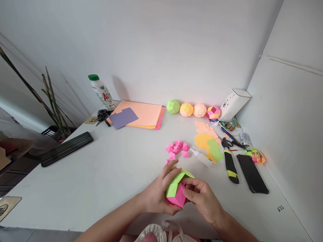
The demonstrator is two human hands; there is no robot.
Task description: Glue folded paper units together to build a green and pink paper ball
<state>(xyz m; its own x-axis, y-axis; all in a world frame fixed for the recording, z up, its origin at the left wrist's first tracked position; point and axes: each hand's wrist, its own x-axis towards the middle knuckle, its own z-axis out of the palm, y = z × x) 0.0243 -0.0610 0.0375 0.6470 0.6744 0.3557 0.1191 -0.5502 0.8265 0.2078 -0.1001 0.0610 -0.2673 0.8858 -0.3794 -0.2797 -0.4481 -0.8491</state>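
Note:
A partly built paper ball [174,189] in green and pink is held low over the table's front, between both hands. My left hand [161,191] wraps round its left side, fingers over the top. On the right side, my right hand [199,195] pinches the paper at an opening between green and pink faces, thumb on the pink part; some fingertips are hidden inside or behind it. Just beyond the hands lies a pile of small folded pink paper pieces [177,147]. Beside the pile is a white glue bottle [202,157] with a narrow tip.
Finished paper balls [186,110] line the wall. Right of the hands are paper scraps [204,141], a utility knife [230,166], scissors [226,143] and a black phone [252,173]. Further left lie coloured sheets [145,112], keys [103,116], a bottle [102,92] and a dark bar [67,149].

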